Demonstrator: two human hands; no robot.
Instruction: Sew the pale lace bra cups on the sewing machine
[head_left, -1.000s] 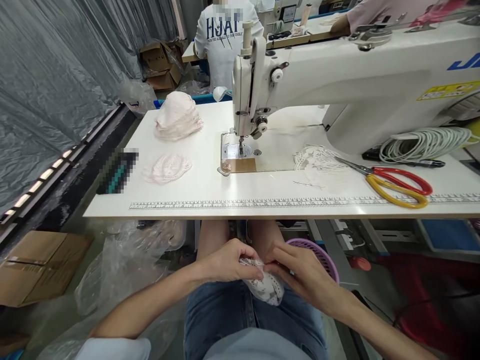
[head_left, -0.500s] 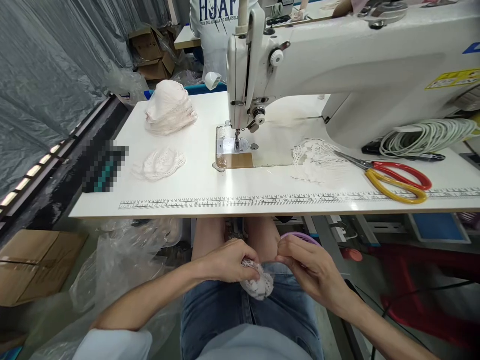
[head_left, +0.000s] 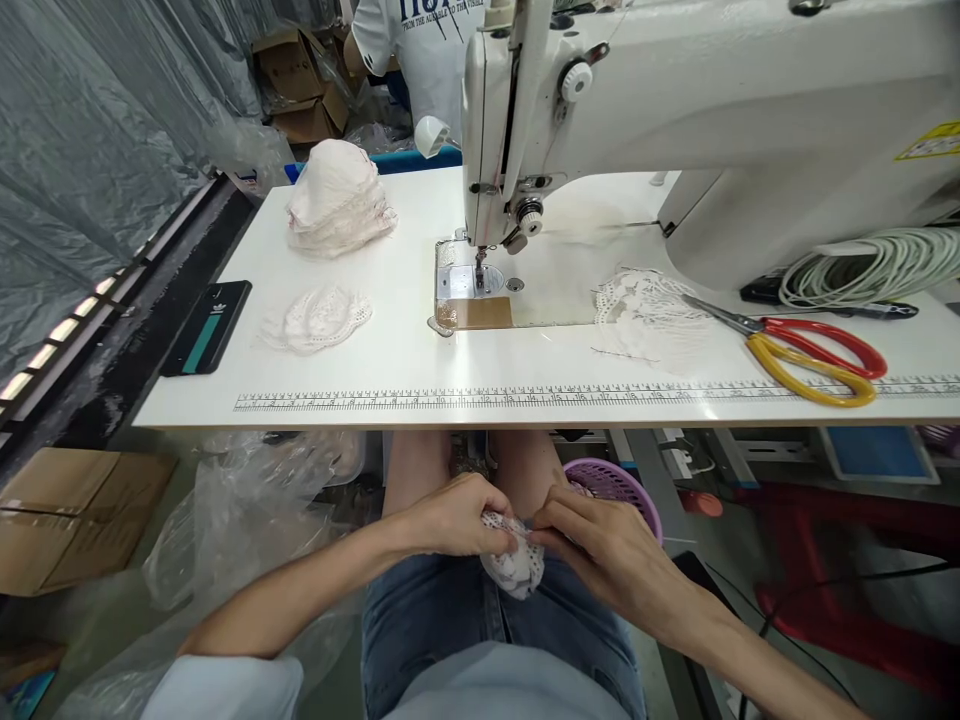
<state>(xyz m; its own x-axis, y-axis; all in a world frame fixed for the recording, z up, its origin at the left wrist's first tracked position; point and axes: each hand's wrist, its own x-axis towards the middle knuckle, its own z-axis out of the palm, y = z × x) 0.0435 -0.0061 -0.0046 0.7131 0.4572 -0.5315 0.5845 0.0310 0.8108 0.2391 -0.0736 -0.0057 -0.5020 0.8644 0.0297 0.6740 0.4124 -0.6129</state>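
Observation:
Over my lap, below the table's front edge, both hands pinch one small white lace piece point(head_left: 516, 568). My left hand point(head_left: 454, 515) is closed on its left side and my right hand point(head_left: 600, 545) is closed on its right side, fingertips almost touching. The lace hangs bunched between them above my jeans. On the white table point(head_left: 390, 350) lie a flat lace piece point(head_left: 319, 318), a stack of pale lace cups point(head_left: 337, 210) and another spread of lace point(head_left: 649, 315) right of the needle.
A white sewing machine point(head_left: 675, 110) fills the table's back right. Red and yellow scissors point(head_left: 814, 355) and a coil of white cord point(head_left: 870, 265) lie at right, a phone point(head_left: 206, 325) at left. A purple basket point(head_left: 615, 485) sits under the table. Another person stands behind.
My right hand came back onto the lace after lifting slightly off it. The camera tipped down and closer; the lace is bunched tighter.

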